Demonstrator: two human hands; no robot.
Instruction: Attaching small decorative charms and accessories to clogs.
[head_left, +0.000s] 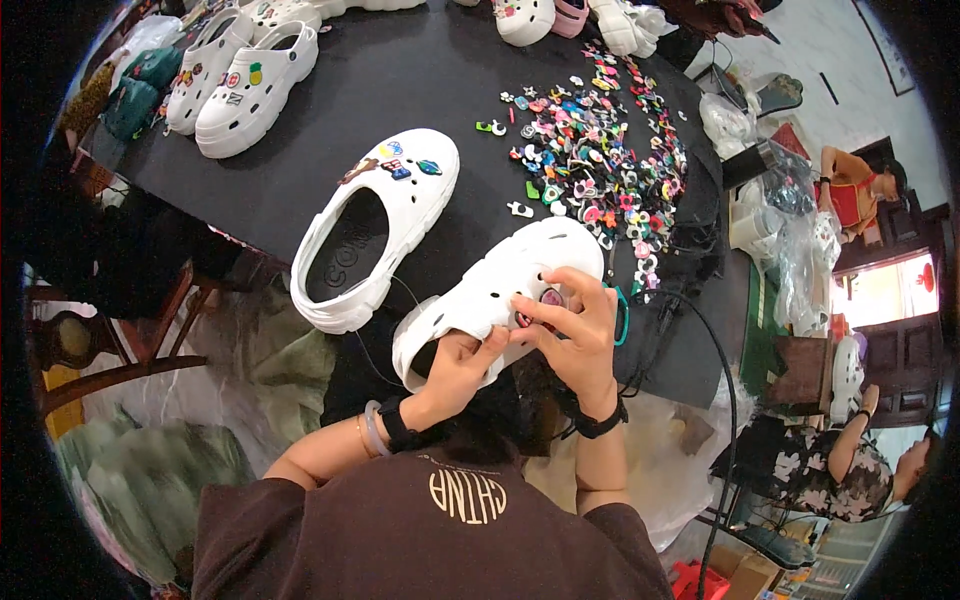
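A white clog [500, 277] with round holes lies tilted near the table's front edge, its toe pointing away to the right. My left hand [452, 378] grips it, fingers in the foot opening and thumb on the outside. Over the upper, my right hand [583, 332] pinches a small reddish shoe charm [523, 320] at one of the holes, mostly hidden by the fingertips. Just beside it sits a round pink charm [551, 297] on the upper. To the left rests the matching clog [420, 210], with several colourful charms on its toe.
A heap of loose charms [610, 160] spreads over the black table [260, 190] at the right. Decorated white clogs [255, 95] stand at the back left, more shoes [525, 20] along the far edge. A black cable [722, 370] hangs at the right. Two other people are farther right.
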